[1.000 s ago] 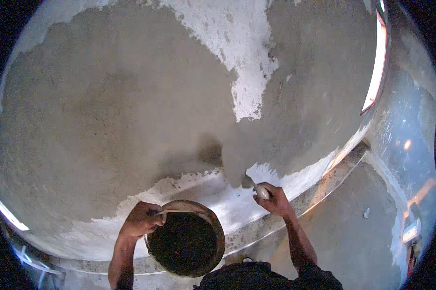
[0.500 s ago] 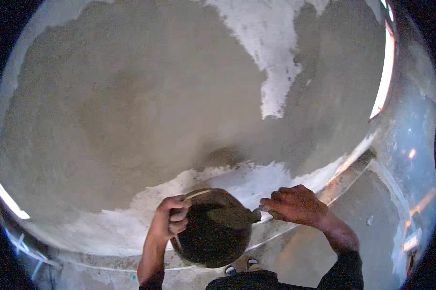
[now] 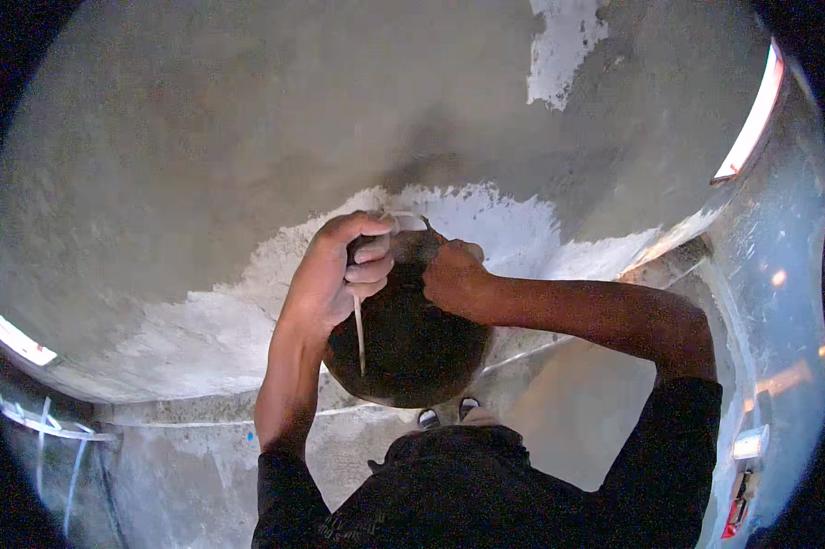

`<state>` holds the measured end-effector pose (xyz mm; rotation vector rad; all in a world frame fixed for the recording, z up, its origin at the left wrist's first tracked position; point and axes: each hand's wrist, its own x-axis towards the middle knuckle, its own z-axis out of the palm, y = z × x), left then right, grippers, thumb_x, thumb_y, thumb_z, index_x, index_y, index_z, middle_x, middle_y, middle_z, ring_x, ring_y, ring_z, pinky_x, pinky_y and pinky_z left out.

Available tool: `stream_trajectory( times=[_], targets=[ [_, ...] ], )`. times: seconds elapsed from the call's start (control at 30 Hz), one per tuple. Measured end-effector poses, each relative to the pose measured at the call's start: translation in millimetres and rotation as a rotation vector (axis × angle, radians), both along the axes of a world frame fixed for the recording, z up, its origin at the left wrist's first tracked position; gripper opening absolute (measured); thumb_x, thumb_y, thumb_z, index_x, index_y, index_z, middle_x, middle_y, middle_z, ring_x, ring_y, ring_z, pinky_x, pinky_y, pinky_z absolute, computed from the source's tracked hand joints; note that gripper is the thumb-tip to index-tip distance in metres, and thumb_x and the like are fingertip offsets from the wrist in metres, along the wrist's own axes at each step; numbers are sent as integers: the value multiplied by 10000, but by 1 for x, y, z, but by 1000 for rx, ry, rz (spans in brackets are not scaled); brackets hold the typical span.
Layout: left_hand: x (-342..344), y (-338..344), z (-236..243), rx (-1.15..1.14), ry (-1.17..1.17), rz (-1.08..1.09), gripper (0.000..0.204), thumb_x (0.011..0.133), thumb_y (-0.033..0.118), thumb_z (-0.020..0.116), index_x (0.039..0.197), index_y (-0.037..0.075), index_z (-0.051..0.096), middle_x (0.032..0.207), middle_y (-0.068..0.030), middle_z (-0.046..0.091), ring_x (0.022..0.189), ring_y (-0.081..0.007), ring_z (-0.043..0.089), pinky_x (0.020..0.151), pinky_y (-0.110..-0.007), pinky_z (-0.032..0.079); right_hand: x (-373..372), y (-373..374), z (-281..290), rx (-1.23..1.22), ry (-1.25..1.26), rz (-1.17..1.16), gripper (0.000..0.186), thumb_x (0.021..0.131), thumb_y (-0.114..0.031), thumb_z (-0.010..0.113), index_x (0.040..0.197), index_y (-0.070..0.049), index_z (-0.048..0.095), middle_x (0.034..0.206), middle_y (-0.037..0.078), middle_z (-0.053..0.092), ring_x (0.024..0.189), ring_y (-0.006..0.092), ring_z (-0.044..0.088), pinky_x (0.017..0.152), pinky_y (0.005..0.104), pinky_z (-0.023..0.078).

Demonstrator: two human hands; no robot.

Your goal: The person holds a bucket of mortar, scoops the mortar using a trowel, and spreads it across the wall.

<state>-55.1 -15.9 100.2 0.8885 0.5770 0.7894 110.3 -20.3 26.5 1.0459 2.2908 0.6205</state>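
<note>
A dark, round bucket [image 3: 403, 357] hangs in front of me, tilted so its dark inside shows, with a pale bail or rim strip along its edge. My left hand [image 3: 353, 261] is closed round that edge at the upper left. At the bucket's far side, my right hand [image 3: 458, 282] is closed on a trowel [image 3: 416, 243]. Its grip is hidden in the fist, and the blade shows only in part, near the bucket's mouth. What lies inside the bucket is too dark to make out.
Before me rises a wall with smooth grey plaster [image 3: 248, 137] and bare whitish patches [image 3: 504, 224], with a ragged plaster edge low down. Bright openings show at both sides. Pale bars [image 3: 56, 430] stand at lower left; a red-and-white object [image 3: 737, 503] lies at lower right.
The bucket and both hands have moved up in view. My right hand has come leftward against the bucket, the trowel turning from sideways across it to nearer its far rim.
</note>
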Motion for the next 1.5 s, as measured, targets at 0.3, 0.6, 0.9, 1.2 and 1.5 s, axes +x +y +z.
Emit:
stream_trajectory(
  times=[0.3, 0.6, 0.9, 1.2, 1.5],
  targets=[
    [-5, -5, 0, 177, 124, 165, 121, 827, 136, 533, 812, 18, 550, 535, 72, 290, 394, -22, 246, 343, -199, 135, -9, 23, -81, 556, 65, 371, 123, 663, -198, 600, 686, -129, 700, 667, 65, 637, 682, 242, 611, 499, 421, 399],
    [-10, 10, 0, 242, 91, 266, 136, 811, 97, 568, 718, 13, 517, 546, 51, 341, 418, -30, 277, 361, -200, 146, -16, 34, -45, 120, -107, 273, 147, 654, -165, 639, 758, -76, 693, 796, 96, 664, 724, 278, 618, 530, 434, 437],
    [4, 8, -5, 259, 201, 255, 154, 797, 145, 574, 724, 23, 515, 533, 38, 373, 408, -41, 299, 359, -213, 171, -1, 29, 6, -405, 181, 241, 416, 549, -289, 773, 847, -30, 643, 819, 100, 656, 828, 295, 639, 633, 444, 523],
    [10, -9, 8, 246, 286, 258, 168, 797, 186, 550, 732, 33, 520, 534, 32, 384, 414, -45, 337, 365, -212, 206, -25, 16, 6, -645, 177, -21, 364, 635, -332, 714, 832, -40, 624, 855, 113, 635, 832, 318, 623, 662, 439, 518],
    [16, 1, 6, 292, 266, 201, 202, 810, 227, 528, 716, 48, 518, 535, 50, 338, 401, -41, 295, 353, -211, 162, 25, 19, 9, -692, 572, -83, 356, 748, -360, 634, 880, -30, 610, 832, 163, 617, 816, 329, 609, 705, 444, 494]
  ],
)
